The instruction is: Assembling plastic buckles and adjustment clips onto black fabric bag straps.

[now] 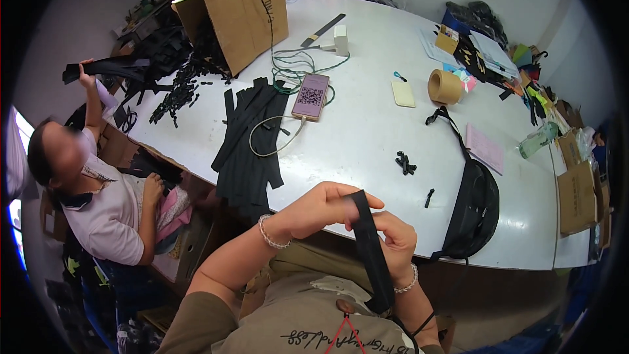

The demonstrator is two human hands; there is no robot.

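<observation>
My left hand (324,208) and my right hand (395,240) both grip one black fabric strap (371,249) close to my chest. The strap runs from my left fingers down across my right palm and hangs over my lap. A pile of similar black straps (250,144) lies on the white table (367,131) just ahead of my left hand. A few small black plastic clips (405,163) lie on the table beyond my right hand.
A phone (312,96) with cables, a tape roll (445,86), a black waist bag (473,206) and an open cardboard box (244,10) sit on the table. A seated person (98,183) at left holds up black straps. Boxes and clutter line the right edge.
</observation>
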